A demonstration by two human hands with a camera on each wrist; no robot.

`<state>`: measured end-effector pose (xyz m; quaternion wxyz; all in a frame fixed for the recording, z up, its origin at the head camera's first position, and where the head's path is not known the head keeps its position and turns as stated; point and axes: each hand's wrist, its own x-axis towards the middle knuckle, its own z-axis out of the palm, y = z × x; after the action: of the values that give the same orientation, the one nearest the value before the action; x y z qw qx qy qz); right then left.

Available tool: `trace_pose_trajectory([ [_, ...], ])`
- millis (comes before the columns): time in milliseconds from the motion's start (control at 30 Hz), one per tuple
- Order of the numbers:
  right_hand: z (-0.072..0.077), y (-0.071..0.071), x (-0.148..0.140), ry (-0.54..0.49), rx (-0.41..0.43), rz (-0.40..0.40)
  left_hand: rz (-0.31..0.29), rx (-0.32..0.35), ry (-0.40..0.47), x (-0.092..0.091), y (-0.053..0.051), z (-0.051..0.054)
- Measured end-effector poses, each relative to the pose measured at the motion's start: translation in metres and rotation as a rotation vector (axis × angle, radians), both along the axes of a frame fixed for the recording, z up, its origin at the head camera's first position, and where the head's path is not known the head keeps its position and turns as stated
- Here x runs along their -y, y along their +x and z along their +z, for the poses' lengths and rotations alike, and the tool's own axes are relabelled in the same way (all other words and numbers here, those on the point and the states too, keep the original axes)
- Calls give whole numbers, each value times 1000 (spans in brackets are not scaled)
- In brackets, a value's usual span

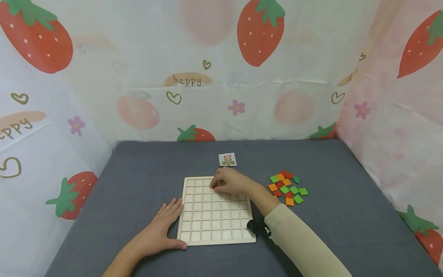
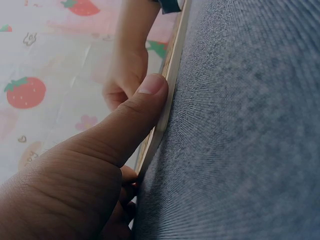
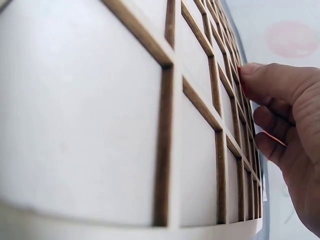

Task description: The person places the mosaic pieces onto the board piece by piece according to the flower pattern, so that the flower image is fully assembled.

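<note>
The roughly square grid board point(image 1: 216, 225) lies flat on the surface point(image 1: 346, 215), between its left and right edges, two sides nearly parallel to the far edge. My right grip point(image 1: 232, 181) pinches a red piece point(image 1: 215, 187) at the board's far rows; my fingers hide its long axis. My left grip point(image 1: 162, 231) spreads along the board's left side, thumb at the near corner.

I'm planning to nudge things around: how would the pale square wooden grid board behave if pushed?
The pale square wooden grid board would probably stay stiff, since its rim looks straight and solid. It seems unlikely to roll or tip, lying flat and wide. It may drag slightly on the dark grey ribbed-looking cloth.
</note>
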<state>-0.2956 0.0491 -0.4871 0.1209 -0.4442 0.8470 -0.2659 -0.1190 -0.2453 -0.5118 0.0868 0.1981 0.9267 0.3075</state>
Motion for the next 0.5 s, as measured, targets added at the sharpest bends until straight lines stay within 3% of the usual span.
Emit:
trace_pose_trajectory([
  [500,3,-3,1,9,47,-22,1,5,-7,-2,0,3],
])
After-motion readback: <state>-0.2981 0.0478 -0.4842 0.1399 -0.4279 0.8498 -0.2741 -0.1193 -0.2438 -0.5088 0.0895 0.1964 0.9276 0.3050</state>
